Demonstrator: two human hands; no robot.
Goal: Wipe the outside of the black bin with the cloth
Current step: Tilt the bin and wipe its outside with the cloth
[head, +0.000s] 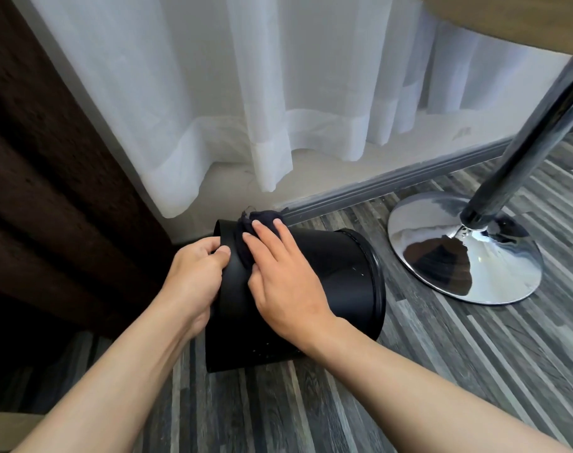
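Note:
The black bin (337, 276) lies tipped on its side on the striped wood floor, one end toward the left, the rimmed end toward the right. My left hand (193, 276) grips the bin's left edge, thumb on the outer wall. A dark cloth (262, 219) is bunched on the bin's upper side. My right hand (278, 276) presses flat on that cloth against the outer wall, fingers spread; most of the cloth is hidden under the palm.
A chrome table base (442, 253) with a dark pole (533, 138) stands right of the bin, close to its rimmed end. White sheer curtains (246, 93) hang behind, above a grey skirting board (393, 184). Dark wooden furniture (50, 191) stands at the left.

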